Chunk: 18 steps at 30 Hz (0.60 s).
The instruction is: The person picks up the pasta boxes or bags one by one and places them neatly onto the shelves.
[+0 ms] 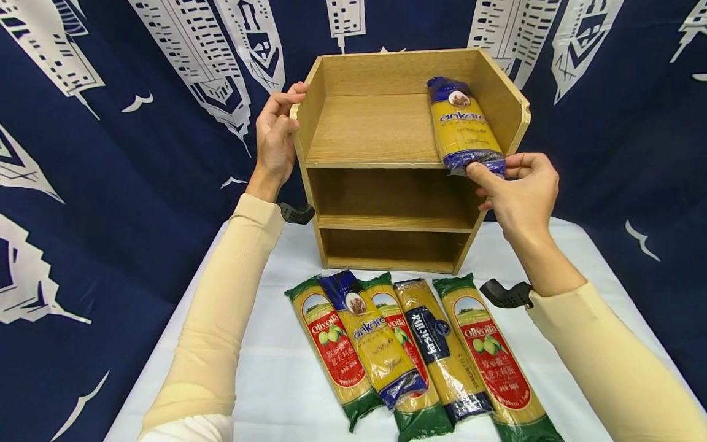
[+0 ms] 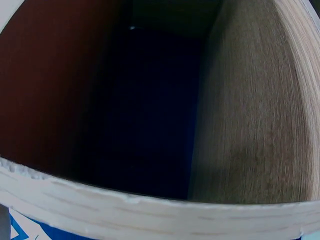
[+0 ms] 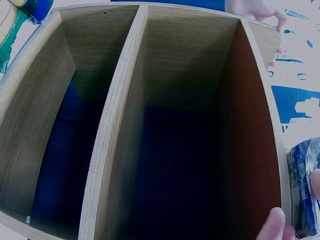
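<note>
Spaghetti packets [image 1: 420,350]: nearest the camera, five long crinkly plastic packs fanned on the white tablecloth [image 1: 265,368] before the shelf.
Wooden shelf [image 1: 381,159]: boxy, light oak-grain board, three open tiers, backless.
Ankara spaghetti pack [image 1: 463,126]: glossy yellow-and-blue, lying on the shelf's top tier, right side, near end overhanging the front edge.
Right hand [image 1: 519,196]: thumb and fingers pinching that overhanging end.
Left hand [image 1: 276,132]: curled round the shelf's upper left side panel.

Head looks down at shelf [image 1: 386,166]; both wrists face it close up
</note>
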Tool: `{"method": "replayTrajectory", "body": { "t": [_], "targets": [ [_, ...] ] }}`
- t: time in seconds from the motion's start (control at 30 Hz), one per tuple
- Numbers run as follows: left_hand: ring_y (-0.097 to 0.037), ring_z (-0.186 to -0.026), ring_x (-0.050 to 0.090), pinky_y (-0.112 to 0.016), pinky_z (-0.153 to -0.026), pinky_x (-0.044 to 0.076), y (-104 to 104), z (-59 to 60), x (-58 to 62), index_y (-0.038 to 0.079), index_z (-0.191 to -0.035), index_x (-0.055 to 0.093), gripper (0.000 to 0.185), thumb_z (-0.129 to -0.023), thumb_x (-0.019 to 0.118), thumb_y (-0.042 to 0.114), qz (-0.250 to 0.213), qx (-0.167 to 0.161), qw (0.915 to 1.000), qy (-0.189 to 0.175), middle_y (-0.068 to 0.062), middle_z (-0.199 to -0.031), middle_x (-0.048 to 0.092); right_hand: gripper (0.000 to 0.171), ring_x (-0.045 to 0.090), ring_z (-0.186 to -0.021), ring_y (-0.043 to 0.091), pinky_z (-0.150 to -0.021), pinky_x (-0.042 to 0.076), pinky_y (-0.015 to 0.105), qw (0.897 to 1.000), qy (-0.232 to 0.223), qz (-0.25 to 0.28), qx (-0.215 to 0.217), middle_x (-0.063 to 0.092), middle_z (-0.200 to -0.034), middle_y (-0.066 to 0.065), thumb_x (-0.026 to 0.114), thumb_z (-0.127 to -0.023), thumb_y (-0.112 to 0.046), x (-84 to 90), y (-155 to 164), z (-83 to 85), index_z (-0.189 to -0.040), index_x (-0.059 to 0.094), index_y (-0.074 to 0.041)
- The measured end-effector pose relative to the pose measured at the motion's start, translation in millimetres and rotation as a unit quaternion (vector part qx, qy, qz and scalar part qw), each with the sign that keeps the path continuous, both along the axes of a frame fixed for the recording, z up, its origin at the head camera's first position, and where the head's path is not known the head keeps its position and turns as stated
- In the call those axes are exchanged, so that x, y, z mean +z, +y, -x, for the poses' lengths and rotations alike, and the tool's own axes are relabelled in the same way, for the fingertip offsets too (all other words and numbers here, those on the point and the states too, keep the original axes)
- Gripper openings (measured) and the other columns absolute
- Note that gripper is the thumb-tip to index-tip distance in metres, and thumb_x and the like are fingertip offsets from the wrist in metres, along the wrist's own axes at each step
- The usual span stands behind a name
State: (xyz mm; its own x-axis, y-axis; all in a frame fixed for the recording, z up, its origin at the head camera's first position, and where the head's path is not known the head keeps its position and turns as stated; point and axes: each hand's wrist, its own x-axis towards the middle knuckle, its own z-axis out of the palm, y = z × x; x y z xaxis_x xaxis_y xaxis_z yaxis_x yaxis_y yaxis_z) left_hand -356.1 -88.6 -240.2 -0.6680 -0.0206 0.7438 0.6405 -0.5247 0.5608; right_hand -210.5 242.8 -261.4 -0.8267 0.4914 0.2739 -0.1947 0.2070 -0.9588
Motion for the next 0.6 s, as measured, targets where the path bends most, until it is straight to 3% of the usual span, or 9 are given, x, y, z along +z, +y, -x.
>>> {"method": "replayTrajectory", "body": {
  "t": [0.4, 0.6],
  "targets": [
    [-0.027, -0.135, 0.048, -0.032, -0.113, 0.036, -1.1, 2.0, 1.7, 0.003, -0.096, 0.067, 0.033, -0.070, 0.046, -0.001, 0.006, 0.004, 0.9999, -0.012, -0.021, -0.126, 0.062, 0.053, 0.069, -0.062, 0.010, -0.051, 0.056, 0.024, 0.999, -0.015, -0.011, 0.037, 0.067, -0.089, 0.001, 0.089, -0.078, -0.021, -7.2, 7.9, -20.7, -0.112, 0.049, -0.013],
    [-0.034, -0.137, 0.046, -0.032, -0.114, 0.035, -1.2, 2.3, 1.4, 0.002, -0.095, 0.067, 0.032, -0.070, 0.046, -0.001, 0.002, 0.009, 0.9999, -0.007, -0.023, -0.126, 0.062, 0.054, 0.070, -0.062, 0.010, -0.051, 0.056, 0.025, 0.998, -0.007, 0.000, 0.055, 0.068, -0.086, 0.002, 0.088, -0.078, -0.018, -15.1, 5.4, -39.1, -0.114, 0.049, -0.010]
  ]
}}
